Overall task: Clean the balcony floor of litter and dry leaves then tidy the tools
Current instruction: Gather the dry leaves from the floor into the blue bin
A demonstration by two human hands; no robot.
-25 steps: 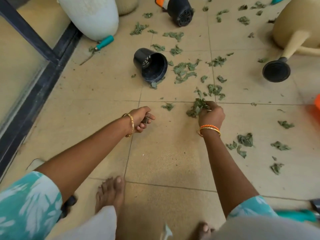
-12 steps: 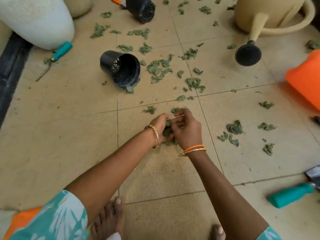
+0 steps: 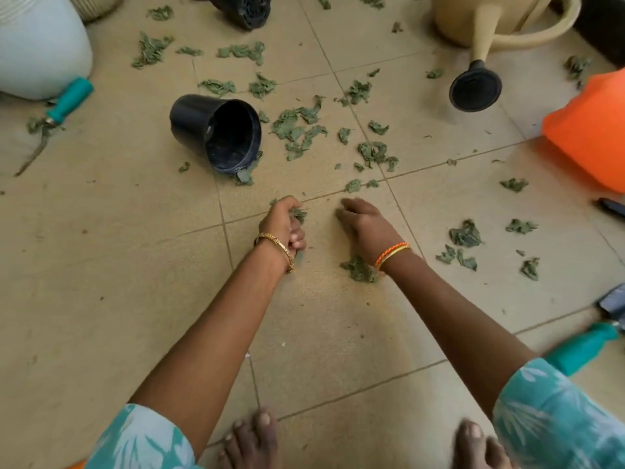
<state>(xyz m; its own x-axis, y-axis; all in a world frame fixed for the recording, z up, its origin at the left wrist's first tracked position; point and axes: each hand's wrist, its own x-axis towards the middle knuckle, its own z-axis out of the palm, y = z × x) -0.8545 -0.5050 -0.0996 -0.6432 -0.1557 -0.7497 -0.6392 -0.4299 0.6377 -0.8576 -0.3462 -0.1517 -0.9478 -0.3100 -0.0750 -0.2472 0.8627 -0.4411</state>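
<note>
Dry green leaves (image 3: 299, 130) lie scattered over the beige tiled floor, thickest beyond my hands. My left hand (image 3: 285, 223) is curled around a bunch of leaves, bits sticking out between its fingers. My right hand (image 3: 363, 221) reaches forward over the floor with fingers loosely spread and blurred, holding nothing I can see. A small leaf clump (image 3: 360, 269) lies just under my right wrist. A teal-handled weeder (image 3: 57, 113) lies at the left and a teal-handled trowel (image 3: 588, 343) at the right edge.
A black pot (image 3: 216, 130) lies on its side ahead of my left hand; another black pot (image 3: 247, 8) lies farther back. A beige watering can (image 3: 480, 38) and an orange container (image 3: 592, 130) stand to the right, a white planter (image 3: 37, 45) to the left. My bare feet are near the bottom.
My hands met half a second ago and the leaves passed into my left hand. They have now separated; my right hand moves out to the right, empty.
</note>
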